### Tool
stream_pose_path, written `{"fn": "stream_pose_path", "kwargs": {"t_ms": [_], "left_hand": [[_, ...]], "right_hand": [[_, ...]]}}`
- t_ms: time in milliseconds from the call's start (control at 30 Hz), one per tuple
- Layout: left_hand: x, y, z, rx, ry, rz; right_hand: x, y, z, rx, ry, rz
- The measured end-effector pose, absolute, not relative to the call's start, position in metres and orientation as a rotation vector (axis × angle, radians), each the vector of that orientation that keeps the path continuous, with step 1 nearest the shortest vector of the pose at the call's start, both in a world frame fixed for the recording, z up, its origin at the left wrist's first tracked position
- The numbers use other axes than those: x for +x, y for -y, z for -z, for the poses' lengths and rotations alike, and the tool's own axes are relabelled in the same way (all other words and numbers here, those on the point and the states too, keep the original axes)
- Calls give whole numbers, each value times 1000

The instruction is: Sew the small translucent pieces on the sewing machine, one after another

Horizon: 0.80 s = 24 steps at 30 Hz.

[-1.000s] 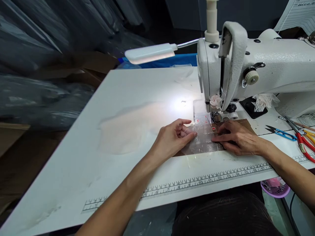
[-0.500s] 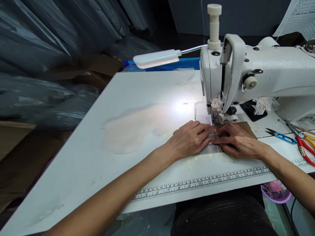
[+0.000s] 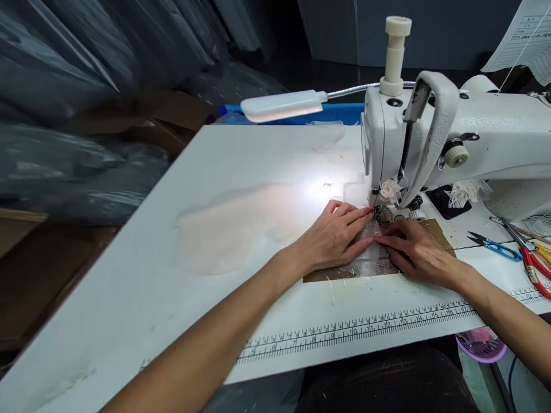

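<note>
Under the needle area of a white sewing machine (image 3: pixel 384 137) lies a strip of sheer, see-through fabric (image 3: pixel 365 265). My left hand (image 3: pixel 340 235) rests flat on it, fingers stretched toward the presser foot (image 3: pixel 377 214). From the right, my right hand (image 3: pixel 415 252) pinches the fabric just in front of the foot, thumb and forefinger tips together. A brown sheet (image 3: pixel 439 234) shows on both sides beneath the fabric and hands. How much cloth lies under the palms is hidden.
A lit lamp (image 3: pixel 282 106) hangs over the white table (image 3: pixel 172 321). Blue thread snips (image 3: pixel 495 245) and red-handled scissors (image 3: pixel 531 267) lie at right. A printed ruler (image 3: pixel 357 331) runs along the front edge. Below hangs a purple basket (image 3: pixel 482 350).
My view has shifted slightly, so the machine sits further right. My left fingers have moved up closer to the presser foot, and more of the brown sheet shows at lower left.
</note>
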State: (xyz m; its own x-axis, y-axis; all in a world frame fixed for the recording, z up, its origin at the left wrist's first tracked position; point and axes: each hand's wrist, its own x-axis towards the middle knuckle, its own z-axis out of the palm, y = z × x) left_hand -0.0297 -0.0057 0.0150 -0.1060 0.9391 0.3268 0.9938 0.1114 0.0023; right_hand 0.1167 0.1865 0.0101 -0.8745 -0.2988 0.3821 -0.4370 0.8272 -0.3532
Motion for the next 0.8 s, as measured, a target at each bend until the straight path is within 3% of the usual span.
{"fn": "stream_pose_path", "kwargs": {"t_ms": [800], "left_hand": [[-28, 5, -8, -1886, 2105, 445]], "right_hand": [[117, -185, -12, 537, 2701, -590]]}}
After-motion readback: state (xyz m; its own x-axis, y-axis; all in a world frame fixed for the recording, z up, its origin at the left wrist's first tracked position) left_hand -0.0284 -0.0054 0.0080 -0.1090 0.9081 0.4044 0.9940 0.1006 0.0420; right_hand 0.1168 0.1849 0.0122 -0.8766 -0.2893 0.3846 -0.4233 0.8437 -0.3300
